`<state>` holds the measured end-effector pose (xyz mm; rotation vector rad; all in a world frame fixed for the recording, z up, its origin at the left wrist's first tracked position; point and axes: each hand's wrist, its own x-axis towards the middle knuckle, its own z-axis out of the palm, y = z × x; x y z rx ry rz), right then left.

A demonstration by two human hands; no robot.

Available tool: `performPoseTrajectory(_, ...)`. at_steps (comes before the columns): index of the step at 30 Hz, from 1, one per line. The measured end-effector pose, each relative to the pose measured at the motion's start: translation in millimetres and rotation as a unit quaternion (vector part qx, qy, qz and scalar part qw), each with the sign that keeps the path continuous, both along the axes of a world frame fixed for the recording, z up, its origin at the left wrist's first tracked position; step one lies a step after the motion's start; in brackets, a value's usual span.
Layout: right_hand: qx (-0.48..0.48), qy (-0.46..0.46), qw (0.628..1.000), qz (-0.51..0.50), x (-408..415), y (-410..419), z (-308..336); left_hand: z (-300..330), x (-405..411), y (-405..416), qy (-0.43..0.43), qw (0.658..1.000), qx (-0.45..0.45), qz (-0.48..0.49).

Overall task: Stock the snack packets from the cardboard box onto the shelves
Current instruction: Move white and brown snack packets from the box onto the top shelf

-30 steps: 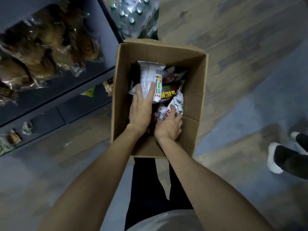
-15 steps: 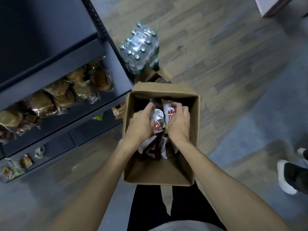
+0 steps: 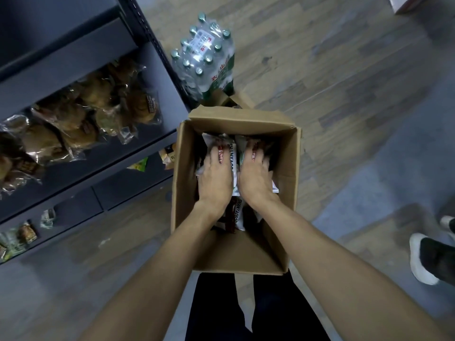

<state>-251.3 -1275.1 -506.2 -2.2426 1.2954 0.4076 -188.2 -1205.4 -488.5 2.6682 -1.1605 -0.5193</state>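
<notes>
An open cardboard box (image 3: 291, 166) stands on the floor in front of my legs, beside the dark shelf unit (image 3: 81, 55). Both my hands are inside it. My left hand (image 3: 215, 177) grips a white snack packet (image 3: 232, 153) with red and green print. Close beside it, my right hand (image 3: 254, 179) grips another such packet (image 3: 246, 142). More packets (image 3: 234, 219) lie lower in the box, below my wrists. My hands hide much of the held packets.
Bagged bread rolls (image 3: 81, 114) fill the upper shelf at left; small packets (image 3: 27, 232) sit on the lower shelf. A shrink-wrapped pack of water bottles (image 3: 206, 60) stands behind the box. Another person's shoes (image 3: 423, 259) are at the right edge.
My view has pulled back and up from the box. My hands have gathered packets, moved side by side and shifted a little deeper toward the box's far wall.
</notes>
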Motion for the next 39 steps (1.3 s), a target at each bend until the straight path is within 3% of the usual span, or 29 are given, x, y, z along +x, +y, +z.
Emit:
performPoseTrajectory(7, 0.122, 0.047, 0.991, -0.009, 2, -10, -22, -30, 0, -12, 0.032, 0.994, 0.103, 0.002)
performPoseTrajectory(16, 0.122, 0.027, 0.991, -0.037, 12, -17, -30, -35, 29, -25, 0.106, 0.983, 0.152, 0.006)
performPoseTrajectory(22, 0.131, 0.086, 0.986, -0.047, 11, 0, -5, -18, 26, -26, 0.057, 0.973, 0.222, 0.021)
performPoseTrajectory(30, -0.067, -0.003, 0.998, -0.006, -30, 53, -42, -25, 20, 5, 0.081, 0.989, 0.117, 0.039)
performPoseTrajectory(39, 0.032, 0.053, 0.998, 0.003, -9, 38, -46, -31, 26, 13, 0.134, 0.983, 0.076, 0.1)
